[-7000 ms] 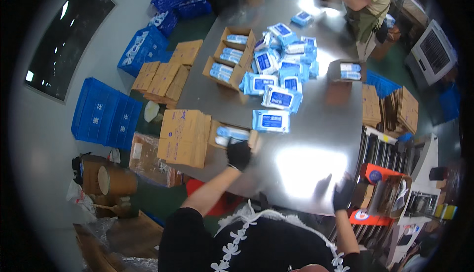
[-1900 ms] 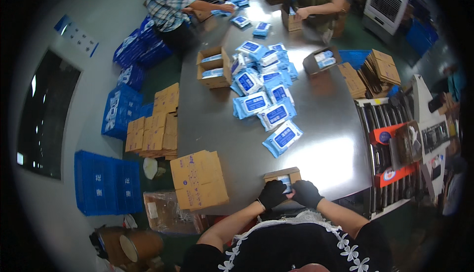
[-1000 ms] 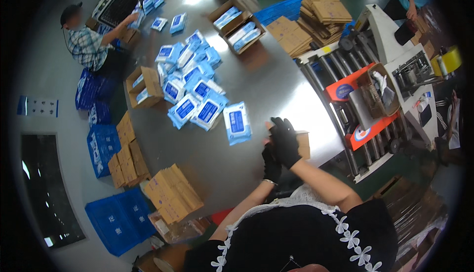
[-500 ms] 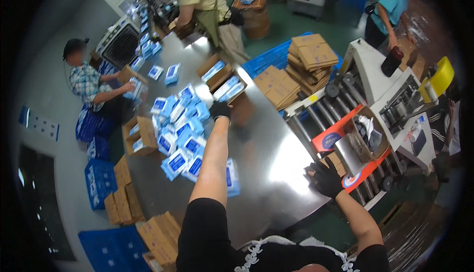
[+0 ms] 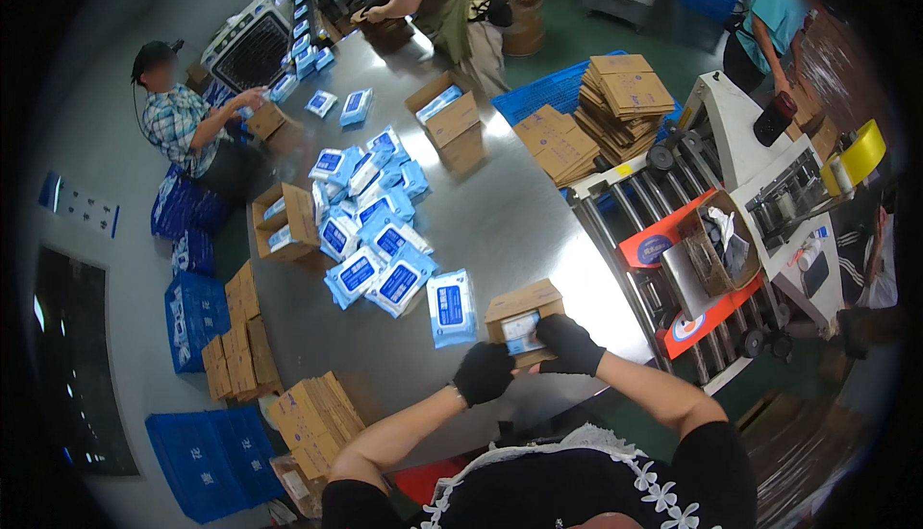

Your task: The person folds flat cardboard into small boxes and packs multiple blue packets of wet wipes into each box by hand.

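So that both sides were apparently steadied, the box (image 5: 527, 300) holding a packet (image 5: 521, 331) was clamped by fingers of the left hand (image 5: 484, 372) and right hand (image 5: 572, 346) at the near right of the table (image 5: 524, 231).

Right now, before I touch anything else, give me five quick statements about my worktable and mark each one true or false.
1. Your left hand and right hand are both at one cardboard carton. True.
2. That carton is sealed shut. False: a blue-and-white wipes pack shows through its open side.
3. A loose wipes pack lies on the metal table, left of that carton. True.
4. The co-worker in plaid stands to the table's right. False: that co-worker is at its far left.
5. The tape roll is red. False: the tape roll is yellow.
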A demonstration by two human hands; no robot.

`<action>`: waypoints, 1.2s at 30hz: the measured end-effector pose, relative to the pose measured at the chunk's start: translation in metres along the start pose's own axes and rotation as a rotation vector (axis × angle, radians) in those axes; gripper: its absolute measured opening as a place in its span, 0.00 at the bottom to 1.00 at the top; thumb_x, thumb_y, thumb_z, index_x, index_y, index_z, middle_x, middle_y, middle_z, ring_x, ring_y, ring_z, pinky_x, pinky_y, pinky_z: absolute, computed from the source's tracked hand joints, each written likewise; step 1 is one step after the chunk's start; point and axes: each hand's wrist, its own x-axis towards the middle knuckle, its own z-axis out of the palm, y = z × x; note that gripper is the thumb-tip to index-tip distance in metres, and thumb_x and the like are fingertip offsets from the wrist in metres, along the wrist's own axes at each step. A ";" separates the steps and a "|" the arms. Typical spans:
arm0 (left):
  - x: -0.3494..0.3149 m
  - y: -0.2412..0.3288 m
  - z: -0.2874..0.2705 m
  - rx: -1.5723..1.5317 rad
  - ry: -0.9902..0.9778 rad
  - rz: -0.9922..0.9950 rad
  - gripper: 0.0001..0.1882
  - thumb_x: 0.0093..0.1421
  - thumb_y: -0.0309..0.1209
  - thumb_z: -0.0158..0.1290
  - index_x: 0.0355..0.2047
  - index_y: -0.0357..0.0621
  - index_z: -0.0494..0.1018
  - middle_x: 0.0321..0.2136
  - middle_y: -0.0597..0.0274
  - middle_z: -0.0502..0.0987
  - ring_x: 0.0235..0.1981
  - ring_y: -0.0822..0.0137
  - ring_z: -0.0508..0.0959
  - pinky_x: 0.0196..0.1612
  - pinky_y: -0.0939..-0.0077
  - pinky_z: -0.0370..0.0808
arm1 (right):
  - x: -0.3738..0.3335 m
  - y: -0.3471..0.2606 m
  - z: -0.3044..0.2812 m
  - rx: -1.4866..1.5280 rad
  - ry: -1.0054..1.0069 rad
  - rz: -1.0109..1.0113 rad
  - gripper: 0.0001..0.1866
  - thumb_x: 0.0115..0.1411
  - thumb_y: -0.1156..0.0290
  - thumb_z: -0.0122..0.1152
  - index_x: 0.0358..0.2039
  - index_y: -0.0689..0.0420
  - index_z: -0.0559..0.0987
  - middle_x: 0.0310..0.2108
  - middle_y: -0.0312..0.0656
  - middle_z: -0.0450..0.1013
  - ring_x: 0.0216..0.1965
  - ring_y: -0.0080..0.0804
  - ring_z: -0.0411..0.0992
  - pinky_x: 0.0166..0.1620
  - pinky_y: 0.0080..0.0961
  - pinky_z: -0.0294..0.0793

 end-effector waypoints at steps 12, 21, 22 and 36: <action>0.063 -0.054 0.008 -0.227 0.111 0.030 0.16 0.54 0.41 0.58 0.36 0.42 0.75 0.30 0.51 0.76 0.35 0.50 0.76 0.39 0.58 0.71 | 0.062 0.043 -0.007 -0.026 -0.280 0.077 0.16 0.57 0.56 0.60 0.38 0.54 0.78 0.35 0.46 0.76 0.40 0.45 0.74 0.44 0.37 0.73; 0.066 -0.093 0.038 -0.205 0.084 -0.111 0.15 0.58 0.40 0.54 0.43 0.48 0.75 0.27 0.57 0.80 0.29 0.55 0.80 0.32 0.65 0.76 | 0.112 -0.014 -0.055 -0.441 0.235 -0.141 0.36 0.45 0.53 0.69 0.56 0.50 0.70 0.55 0.49 0.66 0.59 0.46 0.62 0.62 0.49 0.56; 0.065 -0.096 0.038 -0.256 0.111 -0.138 0.14 0.58 0.37 0.54 0.44 0.49 0.75 0.28 0.56 0.80 0.30 0.57 0.81 0.33 0.67 0.76 | 0.117 0.003 -0.041 -0.323 0.039 -0.084 0.48 0.40 0.49 0.72 0.62 0.48 0.63 0.60 0.52 0.61 0.64 0.48 0.54 0.65 0.55 0.44; 0.149 -0.189 0.008 -1.038 0.270 -0.425 0.29 0.62 0.50 0.49 0.55 0.42 0.66 0.48 0.56 0.73 0.53 0.63 0.71 0.55 0.71 0.65 | 0.091 0.030 0.002 -0.442 0.066 -0.151 0.30 0.50 0.66 0.63 0.55 0.36 0.71 0.57 0.42 0.66 0.61 0.42 0.61 0.62 0.50 0.54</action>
